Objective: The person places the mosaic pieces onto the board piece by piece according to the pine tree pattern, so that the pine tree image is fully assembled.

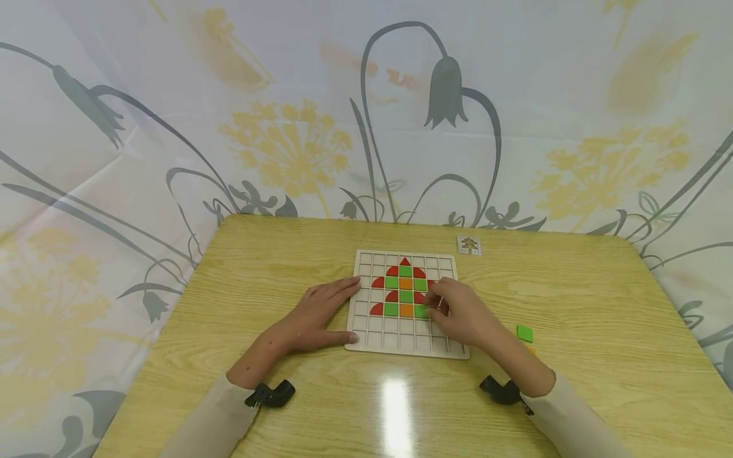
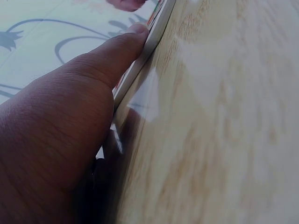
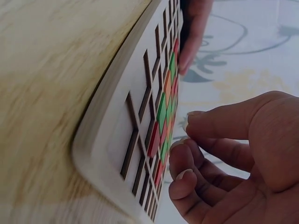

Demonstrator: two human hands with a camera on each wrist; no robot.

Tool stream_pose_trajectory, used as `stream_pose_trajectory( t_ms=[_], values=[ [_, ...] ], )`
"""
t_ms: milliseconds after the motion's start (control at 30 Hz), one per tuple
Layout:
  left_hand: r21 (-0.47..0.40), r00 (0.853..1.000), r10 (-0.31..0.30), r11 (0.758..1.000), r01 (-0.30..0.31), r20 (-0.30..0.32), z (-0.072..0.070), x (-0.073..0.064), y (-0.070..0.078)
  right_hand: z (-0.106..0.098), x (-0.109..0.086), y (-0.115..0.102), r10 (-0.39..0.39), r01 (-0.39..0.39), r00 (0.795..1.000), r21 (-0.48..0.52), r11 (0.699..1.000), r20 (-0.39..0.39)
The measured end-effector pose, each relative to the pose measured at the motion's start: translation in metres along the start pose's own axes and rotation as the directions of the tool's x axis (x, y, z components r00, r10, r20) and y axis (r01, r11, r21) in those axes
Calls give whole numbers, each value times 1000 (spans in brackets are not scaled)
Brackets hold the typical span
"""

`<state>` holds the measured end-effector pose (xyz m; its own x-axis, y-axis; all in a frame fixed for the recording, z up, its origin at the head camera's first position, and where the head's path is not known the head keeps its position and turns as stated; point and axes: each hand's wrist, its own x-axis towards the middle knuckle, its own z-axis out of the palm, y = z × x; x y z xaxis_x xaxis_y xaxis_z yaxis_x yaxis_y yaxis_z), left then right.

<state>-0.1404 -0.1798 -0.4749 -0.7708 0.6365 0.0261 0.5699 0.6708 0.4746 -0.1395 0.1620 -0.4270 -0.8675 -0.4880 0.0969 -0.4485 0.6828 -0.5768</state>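
Note:
A pale wooden grid board (image 1: pixel 391 326) lies on the table, its cells partly filled with red, green and orange pieces in a tree-like pattern. Spread along the board's left edge, my left hand (image 1: pixel 321 318) rests its straight fingers and thumb on the rim; the left wrist view shows the thumb (image 2: pixel 133 39) on that rim. Over the board's right side, my right hand (image 1: pixel 466 315) is bent loosely, its fingertips close to a green square (image 1: pixel 420 311). In the right wrist view, thumb and forefinger stand slightly apart with no piece between them, near a red piece (image 3: pixel 153 142) in the grid.
A small pattern card (image 1: pixel 469 245) lies behind the board on the right. Beside the right forearm are a loose green square (image 1: pixel 524 333) and an orange piece (image 1: pixel 532 350), partly hidden by the arm. A flower-printed cloth (image 1: pixel 298 146) hangs behind the wooden table (image 1: pixel 275 254).

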Motion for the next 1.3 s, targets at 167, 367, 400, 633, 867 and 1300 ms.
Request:
stream_pose_trajectory(
  t_ms=[167, 367, 400, 633, 867, 1300],
  values=[
    [3, 1000, -3, 1000, 3, 0, 0, 0, -1, -6, -10, 5, 25, -25, 999, -8, 1000, -24],
    [4, 1000, -3, 1000, 3, -4, 0, 1, -2, -12, -20, 13, 32, -33, 998, -14, 999, -56],
    [4, 1000, -3, 1000, 3, -4, 0, 1, -2, -14, -22, 14, 36, -37, 998, -15, 999, -59],
    [-2, 1000, -4, 1000, 4, 0, -1, 1, 0, -22, -32, 22, 31, -33, 996, -17, 999, -86],
    [-6, 1000, -5, 1000, 5, 5, -1, 1, 0, -29, -44, 28, 44, -50, 994, -51, 997, -103],
    [4, 1000, -1, 1000, 1, 0, 1, 0, 0, -42, -67, 41, 77, -89, 990, -109, 990, -115]
  ],
)
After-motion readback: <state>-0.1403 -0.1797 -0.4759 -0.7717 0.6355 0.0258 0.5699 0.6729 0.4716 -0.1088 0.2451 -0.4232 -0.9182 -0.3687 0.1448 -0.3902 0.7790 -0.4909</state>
